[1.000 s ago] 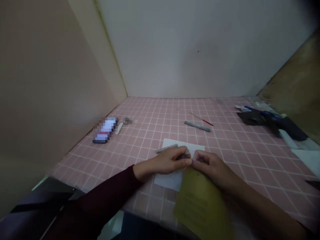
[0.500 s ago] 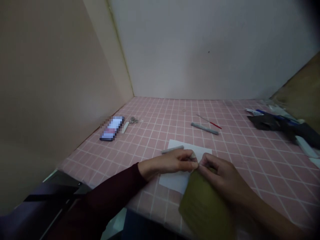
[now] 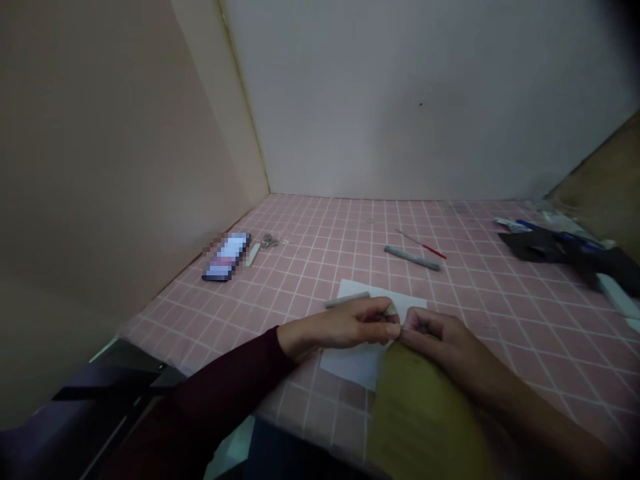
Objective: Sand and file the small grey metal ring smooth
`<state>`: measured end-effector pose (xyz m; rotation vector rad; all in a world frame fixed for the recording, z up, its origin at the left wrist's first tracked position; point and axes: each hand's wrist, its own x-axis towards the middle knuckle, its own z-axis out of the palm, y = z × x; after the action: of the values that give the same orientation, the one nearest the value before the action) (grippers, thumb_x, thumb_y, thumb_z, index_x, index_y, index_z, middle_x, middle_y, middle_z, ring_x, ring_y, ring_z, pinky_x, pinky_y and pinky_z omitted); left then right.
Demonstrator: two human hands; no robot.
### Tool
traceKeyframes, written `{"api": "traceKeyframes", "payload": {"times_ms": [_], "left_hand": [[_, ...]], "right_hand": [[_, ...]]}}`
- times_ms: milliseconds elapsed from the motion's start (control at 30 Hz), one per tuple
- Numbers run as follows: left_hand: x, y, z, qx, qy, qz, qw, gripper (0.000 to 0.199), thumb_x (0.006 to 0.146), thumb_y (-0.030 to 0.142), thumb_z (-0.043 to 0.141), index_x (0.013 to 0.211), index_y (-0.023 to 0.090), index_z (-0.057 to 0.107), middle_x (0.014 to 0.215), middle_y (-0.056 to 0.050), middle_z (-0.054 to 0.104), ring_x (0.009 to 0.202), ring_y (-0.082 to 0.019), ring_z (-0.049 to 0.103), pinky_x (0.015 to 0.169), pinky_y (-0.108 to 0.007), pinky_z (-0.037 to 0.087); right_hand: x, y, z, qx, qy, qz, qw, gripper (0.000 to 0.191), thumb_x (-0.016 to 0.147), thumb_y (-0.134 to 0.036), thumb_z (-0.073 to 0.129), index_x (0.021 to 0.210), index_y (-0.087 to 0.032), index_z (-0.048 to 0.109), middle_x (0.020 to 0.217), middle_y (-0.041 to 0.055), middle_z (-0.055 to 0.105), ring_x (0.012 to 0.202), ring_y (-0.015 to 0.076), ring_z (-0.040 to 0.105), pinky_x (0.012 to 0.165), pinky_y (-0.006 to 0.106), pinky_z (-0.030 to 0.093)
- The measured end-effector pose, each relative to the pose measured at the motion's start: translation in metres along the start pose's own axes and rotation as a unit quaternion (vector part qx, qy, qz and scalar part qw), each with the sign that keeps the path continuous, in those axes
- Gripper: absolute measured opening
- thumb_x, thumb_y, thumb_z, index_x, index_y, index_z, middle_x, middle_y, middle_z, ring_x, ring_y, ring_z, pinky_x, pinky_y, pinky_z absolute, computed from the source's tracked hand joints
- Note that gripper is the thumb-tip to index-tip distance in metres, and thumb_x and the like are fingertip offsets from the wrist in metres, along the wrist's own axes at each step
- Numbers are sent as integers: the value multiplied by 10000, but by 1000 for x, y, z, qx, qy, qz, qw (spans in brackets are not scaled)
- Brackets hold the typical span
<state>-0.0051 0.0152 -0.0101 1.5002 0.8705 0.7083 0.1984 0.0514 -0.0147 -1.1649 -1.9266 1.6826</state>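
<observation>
As fingertips meet, a yellow-green sheet [image 3: 425,413] is held by its top

Because the sheet is hung below the hands, over the white paper [image 3: 347,363] and the near part of the bench [image 3: 320,243], its top is best steadied and its loose lower part left unpulled. The fingers of the right hand [image 3: 445,340] seem closed on that top edge. Those of the left hand [image 3: 357,325] are narrowly set against it; whether anything is gripped cannot be told. Fine work is likely to be hindered by dim light and blur.

Just beyond the left hand, a grey stick [image 3: 346,299] is laid partly on the paper and could be nudged. Farther off, a second grey stick [image 3: 413,258] and a red-handled tool [image 3: 434,251] are placed; a phone [image 3: 227,257] is set well left, dark cloth [image 3: 533,247] well right.
</observation>
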Motion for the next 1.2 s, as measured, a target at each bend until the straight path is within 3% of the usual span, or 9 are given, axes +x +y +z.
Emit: {"api": "traceKeyframes", "payload": {"times_ms": [67,133,300,367,567,733,933,1133,1200], "left_hand": [[-2,4,0,55,10,42,998,215,918,386,582,904,188,498,860,-13,516,778,-142,475,695,-276,399],[-3,7,0,85,14,68,994,175,920,343,586,939,191,504,911,-26,540,830,-152,498,742,-290,417],[1,3,2,-12,-6,-16,1000,280,922,428,552,813,187,463,716,25,458,636,-113,405,585,-256,340],[1,3,2,-17,-3,-20,1000,307,923,456,539,798,187,457,701,30,442,618,-111,383,570,-257,321],[-3,7,1,129,35,78,988,186,917,360,574,937,191,500,876,-19,531,785,-149,487,717,-293,396],[1,4,1,78,12,-4,997,336,934,479,513,778,189,448,720,23,439,643,-120,401,580,-259,333],[-1,1,1,145,40,70,986,230,922,408,553,911,188,486,839,-8,495,747,-142,446,671,-279,375],[4,-3,2,-2,-5,-25,1000,320,910,482,538,830,182,463,703,33,438,614,-109,377,566,-250,315],[3,-2,3,12,6,-8,1000,303,916,461,538,822,183,464,709,33,431,623,-111,376,575,-251,314]], "right_hand": [[4,5,0,103,-73,66,990,406,701,-570,671,704,-213,477,636,-13,479,558,131,422,541,277,326],[7,9,0,153,-100,88,979,429,669,-585,684,732,-211,483,648,-10,489,556,128,430,549,279,333],[1,2,0,-24,20,-19,999,382,732,-508,683,641,-202,474,631,-12,454,607,137,409,559,272,311],[1,0,-1,-33,30,-27,999,368,739,-488,686,646,-202,475,630,-16,451,605,134,403,557,270,309],[8,8,-2,139,-98,70,983,414,709,-565,683,718,-205,480,639,-20,464,552,116,405,538,269,321],[3,4,-3,-3,19,-29,999,342,747,-452,703,665,-191,498,639,-23,458,612,119,409,560,255,310],[9,12,-3,161,-88,83,980,416,677,-550,717,726,-199,500,618,-30,465,539,106,404,521,253,309],[0,1,-2,-28,44,-44,998,313,740,-421,696,652,-189,505,640,-15,477,620,124,411,568,259,306],[1,1,-2,3,22,-15,1000,323,725,-437,700,655,-193,501,633,-18,468,608,124,408,567,262,306]]}}
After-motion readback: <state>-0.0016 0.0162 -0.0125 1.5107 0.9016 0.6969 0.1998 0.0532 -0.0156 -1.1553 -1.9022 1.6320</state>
